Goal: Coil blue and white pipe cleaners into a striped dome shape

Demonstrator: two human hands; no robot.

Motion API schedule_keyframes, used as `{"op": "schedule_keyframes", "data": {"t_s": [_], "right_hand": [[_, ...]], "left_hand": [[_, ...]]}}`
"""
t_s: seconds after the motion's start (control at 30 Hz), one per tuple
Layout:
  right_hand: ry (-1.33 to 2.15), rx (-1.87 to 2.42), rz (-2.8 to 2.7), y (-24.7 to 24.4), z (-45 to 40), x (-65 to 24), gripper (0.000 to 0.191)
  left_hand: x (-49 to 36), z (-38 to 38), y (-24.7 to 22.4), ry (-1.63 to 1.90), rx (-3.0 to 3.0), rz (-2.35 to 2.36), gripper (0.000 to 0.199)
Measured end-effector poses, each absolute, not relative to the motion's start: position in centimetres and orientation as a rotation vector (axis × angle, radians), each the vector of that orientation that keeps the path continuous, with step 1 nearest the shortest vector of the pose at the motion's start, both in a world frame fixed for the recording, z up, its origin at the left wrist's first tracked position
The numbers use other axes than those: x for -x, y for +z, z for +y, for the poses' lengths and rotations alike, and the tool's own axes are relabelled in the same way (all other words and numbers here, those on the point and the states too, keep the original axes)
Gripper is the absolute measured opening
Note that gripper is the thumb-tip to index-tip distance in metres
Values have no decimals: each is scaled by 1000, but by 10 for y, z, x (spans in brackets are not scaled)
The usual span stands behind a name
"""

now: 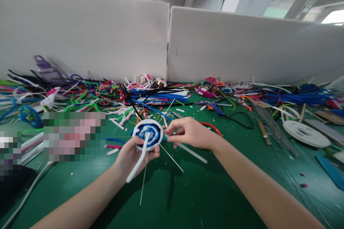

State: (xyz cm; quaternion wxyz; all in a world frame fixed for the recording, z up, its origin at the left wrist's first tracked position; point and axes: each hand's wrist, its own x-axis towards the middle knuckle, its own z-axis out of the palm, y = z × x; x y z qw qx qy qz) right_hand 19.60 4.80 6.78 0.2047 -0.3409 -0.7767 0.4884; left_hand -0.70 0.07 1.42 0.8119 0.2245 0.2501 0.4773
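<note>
My left hand [134, 152] grips a round disc [147, 136] coiled from blue and white pipe cleaners, with a white rim. A thick white pipe-cleaner end [138, 164] stands out from its middle and bends down toward me. Several thin stiff wires [172, 158] stick out around the disc. At the disc's right edge, my right hand [185, 132] is closed in a pinch on a flat white strip [192, 152], whose tail runs out below the fingers to the lower right. The exact contact between strip and rim is hidden by the fingertips.
Loose pipe cleaners [166, 94] in many colours lie along the back of the green table [204, 193]. A blue glue gun [215, 108] with a black cord lies behind my right hand. To the right are a white spool [306, 134] and wires [276, 128]. A purple bottle [49, 71] stands back left.
</note>
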Motion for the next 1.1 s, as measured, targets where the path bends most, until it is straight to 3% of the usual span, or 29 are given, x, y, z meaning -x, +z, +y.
{"op": "schedule_keyframes", "data": {"t_s": [0.27, 0.57, 1.1], "right_hand": [[1790, 918, -2024, 57, 59, -201, 26], [1561, 830, -1812, 55, 61, -197, 32], [1478, 718, -1811, 49, 58, -193, 17]], "left_hand": [[7, 0, 14, 972, -563, 489, 31], [5, -1, 9, 857, -708, 508, 32], [4, -4, 10, 795, -828, 474, 48]]}}
